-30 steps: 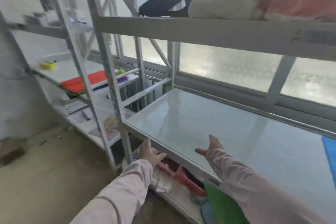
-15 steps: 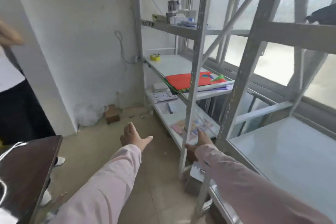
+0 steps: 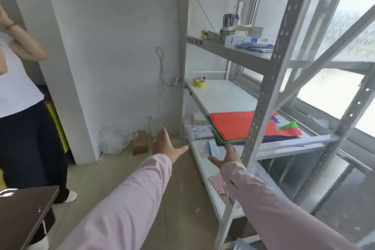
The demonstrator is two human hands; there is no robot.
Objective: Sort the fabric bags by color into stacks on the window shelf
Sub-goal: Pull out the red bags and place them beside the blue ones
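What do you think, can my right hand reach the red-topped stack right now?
Probably yes. The right hand is open just below the stack and left of the post, with nothing between hand and stack. The post crosses only the stack's right part.

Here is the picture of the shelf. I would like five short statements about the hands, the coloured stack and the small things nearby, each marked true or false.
1. The top piece of the flat stack of coloured fabric bags is red. True.
2. The left hand grips a bag. False: it is open and holds nothing.
3. The yellow tape roll lies on the same white shelf board as the stack. True.
4. The right hand rests on top of the stack. False: it is held out open, below the stack's near corner.
5. A small brown cardboard box stands on the floor by the wall. True.
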